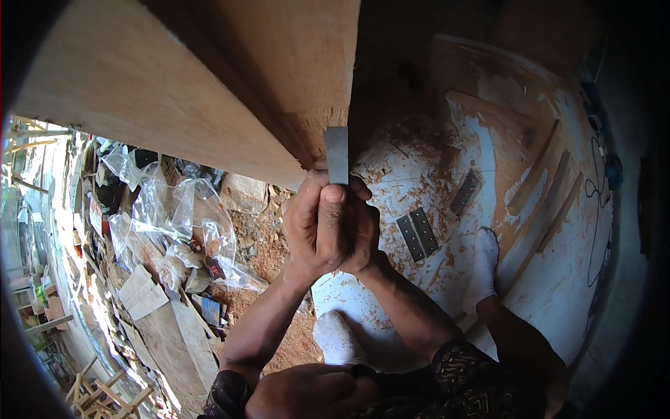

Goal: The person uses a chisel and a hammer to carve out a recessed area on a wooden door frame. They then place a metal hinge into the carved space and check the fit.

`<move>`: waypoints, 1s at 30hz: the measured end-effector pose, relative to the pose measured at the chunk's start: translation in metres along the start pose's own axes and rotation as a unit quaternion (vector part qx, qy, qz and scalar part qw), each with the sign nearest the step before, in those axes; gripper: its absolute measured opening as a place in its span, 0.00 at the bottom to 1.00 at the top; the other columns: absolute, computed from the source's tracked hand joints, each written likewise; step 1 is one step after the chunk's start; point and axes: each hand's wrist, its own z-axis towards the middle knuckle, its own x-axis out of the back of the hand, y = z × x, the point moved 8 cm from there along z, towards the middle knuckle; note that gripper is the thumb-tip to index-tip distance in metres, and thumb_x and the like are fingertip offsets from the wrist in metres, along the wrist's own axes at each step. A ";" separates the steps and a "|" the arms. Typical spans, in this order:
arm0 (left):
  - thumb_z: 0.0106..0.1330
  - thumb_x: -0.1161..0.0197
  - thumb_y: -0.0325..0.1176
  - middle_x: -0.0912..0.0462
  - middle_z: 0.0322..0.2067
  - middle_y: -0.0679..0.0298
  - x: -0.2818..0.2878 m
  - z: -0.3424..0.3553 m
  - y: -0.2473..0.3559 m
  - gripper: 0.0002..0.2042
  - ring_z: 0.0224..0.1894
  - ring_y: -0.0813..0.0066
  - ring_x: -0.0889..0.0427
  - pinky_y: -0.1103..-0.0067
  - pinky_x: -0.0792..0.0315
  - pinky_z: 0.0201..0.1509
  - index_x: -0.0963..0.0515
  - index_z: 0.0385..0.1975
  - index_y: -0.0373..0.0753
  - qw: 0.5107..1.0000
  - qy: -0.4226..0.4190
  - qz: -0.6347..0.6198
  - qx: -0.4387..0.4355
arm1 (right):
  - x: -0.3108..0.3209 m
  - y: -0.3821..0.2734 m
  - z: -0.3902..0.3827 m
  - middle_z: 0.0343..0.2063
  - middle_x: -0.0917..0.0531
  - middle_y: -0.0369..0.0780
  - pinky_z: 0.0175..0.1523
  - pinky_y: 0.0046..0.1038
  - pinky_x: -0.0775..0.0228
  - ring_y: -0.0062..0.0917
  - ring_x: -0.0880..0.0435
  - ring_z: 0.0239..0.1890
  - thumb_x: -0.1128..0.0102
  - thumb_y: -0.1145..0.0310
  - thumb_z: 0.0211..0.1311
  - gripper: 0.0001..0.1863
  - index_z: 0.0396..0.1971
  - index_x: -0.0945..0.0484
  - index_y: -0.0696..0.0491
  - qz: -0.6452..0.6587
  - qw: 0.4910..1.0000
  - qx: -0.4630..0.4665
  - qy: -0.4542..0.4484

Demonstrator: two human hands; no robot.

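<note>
A flat grey chisel blade point(337, 150) points away from me against the edge of a wooden door frame point(317, 77). Where it rests, the wood is roughly cut into a shallow recess. My left hand point(305, 223) is closed around the chisel, a thumb pressed along the base of the blade. Wrapped in from the other side, my right hand point(364, 237) grips the same tool, close against the left. The handle is hidden within the fingers. On the floor right of my hands lies a dark metal hinge point(417, 234) with screw holes; a second hinge point(465, 192) sits behind it.
Wood shavings cover the pale floor board point(447, 279), near my socked feet. Several wood strips point(551, 188) lie at the right, with a thin cable point(594, 188) beyond. Clear plastic sheeting point(185, 209), rubble and scraps fill the left. A wide wooden panel point(139, 91) stands upper left.
</note>
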 end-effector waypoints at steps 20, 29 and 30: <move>0.84 0.56 0.41 0.15 0.33 0.58 -0.003 0.002 0.003 0.18 0.33 0.78 0.19 0.82 0.26 0.40 0.25 0.42 0.31 1.000 0.005 0.007 -0.017 | 0.001 0.003 0.002 0.33 0.14 0.44 0.32 0.31 0.20 0.36 0.10 0.32 0.39 0.60 0.71 0.17 0.52 0.22 0.55 -0.074 0.996 0.054 -0.005; 0.84 0.55 0.41 0.15 0.32 0.60 -0.003 0.002 0.001 0.18 0.31 0.81 0.21 0.83 0.28 0.37 0.24 0.42 0.33 0.998 -0.007 0.045 -0.047 | -0.005 0.005 0.001 0.36 0.20 0.34 0.35 0.24 0.29 0.25 0.17 0.37 0.54 0.61 0.79 0.14 0.48 0.28 0.56 -0.146 0.988 0.041 -0.037; 0.84 0.55 0.41 0.15 0.31 0.60 -0.003 0.002 0.000 0.18 0.30 0.82 0.22 0.84 0.28 0.37 0.24 0.42 0.33 0.999 -0.001 0.035 -0.037 | -0.005 0.005 -0.002 0.34 0.20 0.33 0.32 0.25 0.30 0.25 0.17 0.34 0.54 0.60 0.79 0.13 0.46 0.28 0.55 -0.133 0.989 0.049 -0.033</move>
